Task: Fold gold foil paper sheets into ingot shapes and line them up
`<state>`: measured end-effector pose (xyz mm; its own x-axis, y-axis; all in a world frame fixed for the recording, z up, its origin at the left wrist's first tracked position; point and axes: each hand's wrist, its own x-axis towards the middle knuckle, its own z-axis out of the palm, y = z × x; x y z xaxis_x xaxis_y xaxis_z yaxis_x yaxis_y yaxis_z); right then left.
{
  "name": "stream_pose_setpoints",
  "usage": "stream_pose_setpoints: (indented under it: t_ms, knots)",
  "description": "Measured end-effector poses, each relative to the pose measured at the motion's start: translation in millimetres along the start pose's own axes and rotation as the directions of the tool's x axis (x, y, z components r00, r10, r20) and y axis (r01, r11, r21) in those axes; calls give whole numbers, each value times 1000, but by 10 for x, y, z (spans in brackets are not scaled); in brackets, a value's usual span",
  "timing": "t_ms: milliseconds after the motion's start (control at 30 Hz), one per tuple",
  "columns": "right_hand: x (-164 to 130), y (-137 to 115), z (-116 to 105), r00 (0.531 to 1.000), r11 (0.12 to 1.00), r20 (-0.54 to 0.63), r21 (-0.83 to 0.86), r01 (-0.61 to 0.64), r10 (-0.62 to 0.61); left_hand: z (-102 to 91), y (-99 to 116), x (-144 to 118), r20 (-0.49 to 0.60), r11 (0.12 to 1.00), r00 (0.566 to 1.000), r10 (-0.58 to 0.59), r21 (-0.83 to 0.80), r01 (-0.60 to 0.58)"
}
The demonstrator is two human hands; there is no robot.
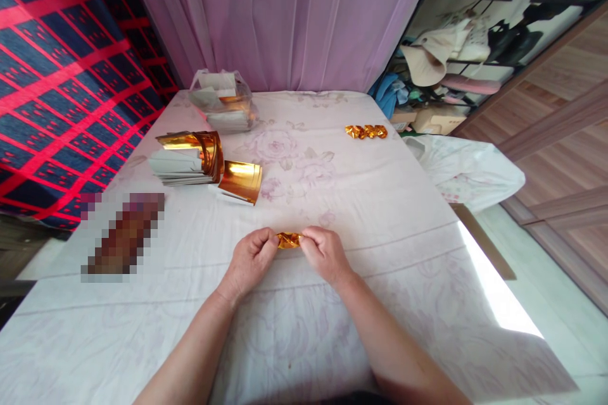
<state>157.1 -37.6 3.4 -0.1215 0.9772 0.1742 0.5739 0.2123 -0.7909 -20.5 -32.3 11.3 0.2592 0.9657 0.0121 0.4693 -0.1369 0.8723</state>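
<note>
small crumpled gold foil piece (289,240) sits mid-table, pinched at each end by the left hand (251,261) and right hand (325,254), both closed on it. bare white floral tablecloth (361,202) lies all around, with the right table edge well apart. stacked shiny gold foil sheets (209,161) sit far left, and a row of folded gold foil pieces (365,131) far back right.

We see a small piece of gold foil paper (289,240), shiny and crumpled into a short, folded strip lying crosswise. It sits low over the near middle of the bed, pinched at its two ends, with only its centre showing between the fingertips. Its surface is creased and catches the light in orange and yellow glints.
</note>
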Motion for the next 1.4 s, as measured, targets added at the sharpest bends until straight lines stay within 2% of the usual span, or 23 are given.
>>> stream_pose_setpoints:
  t_ms: [133,233,333,467,600,700,833,900,1233,1400]
  knots:
    - [-10,-6,-39,995,980,87,188,-67,51,-6,23,7,-47,988,998,30,156,-22]
    - [-18,-2,-57,995,971,91,230,-64,44,-19,29,-1,-26,987,998,58,151,-53]
    - [-21,4,-54,996,970,82,232,-65,47,-29,37,-13,31,998,998,59,2,-59]
    - [-15,-5,-25,997,977,45,200,-74,67,-31,60,-18,93,968,996,6,-250,18]
    - [-10,-14,-13,998,992,23,114,-53,50,-17,56,-13,88,944,996,-11,-328,39]
    - [-14,-9,-28,998,991,44,124,-47,42,-5,35,-12,62,971,998,6,-237,9]
    - [-18,-2,-41,1000,997,27,75,-6,4,1,22,-14,6,994,995,98,54,-98]
    - [-17,-1,-38,1000,999,7,26,20,-20,0,25,-17,-3,983,991,131,131,-130]
    - [-16,-24,0,996,995,1,-57,84,-84,22,25,0,-15,967,991,131,220,-124]
    - [-8,-1,0,996,992,-12,-93,87,-88,-8,34,-1,15,976,990,140,166,-141]
